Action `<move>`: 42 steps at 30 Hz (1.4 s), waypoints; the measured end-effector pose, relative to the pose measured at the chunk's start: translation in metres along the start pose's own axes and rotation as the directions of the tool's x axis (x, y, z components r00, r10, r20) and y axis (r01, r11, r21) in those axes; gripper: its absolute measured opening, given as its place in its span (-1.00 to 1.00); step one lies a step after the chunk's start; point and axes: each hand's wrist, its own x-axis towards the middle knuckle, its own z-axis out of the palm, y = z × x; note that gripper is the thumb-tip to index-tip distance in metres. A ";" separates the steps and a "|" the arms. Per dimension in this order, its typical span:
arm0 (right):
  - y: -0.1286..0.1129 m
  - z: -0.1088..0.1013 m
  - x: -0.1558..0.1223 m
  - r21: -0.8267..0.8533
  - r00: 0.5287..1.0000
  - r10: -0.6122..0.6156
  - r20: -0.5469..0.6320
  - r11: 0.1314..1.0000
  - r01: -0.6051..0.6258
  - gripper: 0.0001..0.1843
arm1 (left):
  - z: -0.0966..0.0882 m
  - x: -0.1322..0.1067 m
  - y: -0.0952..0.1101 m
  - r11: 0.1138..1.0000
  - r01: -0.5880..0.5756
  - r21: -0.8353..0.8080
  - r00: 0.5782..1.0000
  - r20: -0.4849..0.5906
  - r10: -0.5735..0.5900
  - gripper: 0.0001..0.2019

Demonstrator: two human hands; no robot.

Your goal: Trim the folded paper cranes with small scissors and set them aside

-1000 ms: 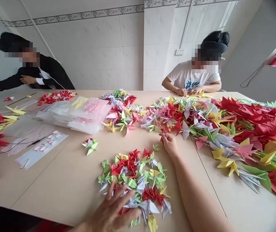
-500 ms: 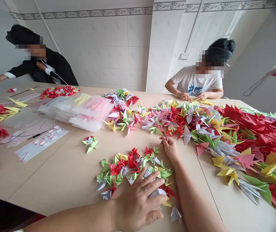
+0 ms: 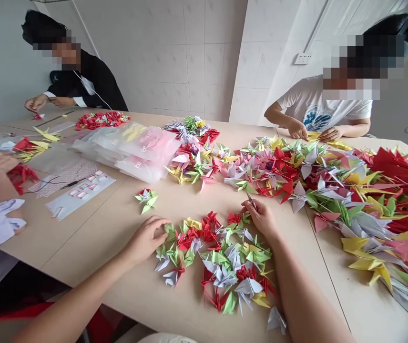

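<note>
My left hand (image 3: 148,243) is at the left edge of a loose group of small folded paper cranes. Its thumb and forefinger curve around a green paper crane (image 3: 170,232) that rests on the table. At the far right corner of the group, my right hand (image 3: 261,219) is closed on a slim, pointed metal tool (image 3: 250,199); its kind is mostly hidden in the fingers. Red, green, white and yellow paper cranes (image 3: 234,257) lie between my forearms. One more crane (image 3: 147,199) in green, white and red sits apart, beyond my left hand.
A long heap of paper cranes (image 3: 282,166) runs along the right side. Clear plastic bags (image 3: 128,147) are stacked at centre left, near a white strip (image 3: 82,193). Two people sit across the table (image 3: 93,238); another person's hand and sleeve (image 3: 2,219) show at left.
My left hand has moved left from over the group to its edge, fingers now curled at a green crane. My right hand keeps the tool. The view has shifted, and the far-left person's arm has drawn in.
</note>
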 end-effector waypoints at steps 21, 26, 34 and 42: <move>-0.015 0.011 0.004 0.236 1.000 0.012 0.003 0.972 -0.012 -0.64 | 0.094 0.151 0.100 0.810 -0.279 -0.515 0.864 0.233 0.446 -0.84; -0.016 0.024 0.002 0.258 1.000 0.012 -0.010 0.966 -0.009 -0.73 | 0.094 0.152 0.099 0.791 -0.259 -0.553 0.827 0.297 0.478 -0.87; -0.023 0.034 -0.002 0.315 1.000 0.010 -0.010 0.949 -0.007 -0.84 | 0.093 0.154 0.092 0.697 -0.095 -0.710 0.831 0.330 0.449 -0.96; -0.021 0.034 -0.004 0.276 0.997 0.075 0.000 0.959 -0.072 -0.82 | 0.093 0.154 0.094 0.650 0.008 -0.760 0.833 0.365 0.416 -0.87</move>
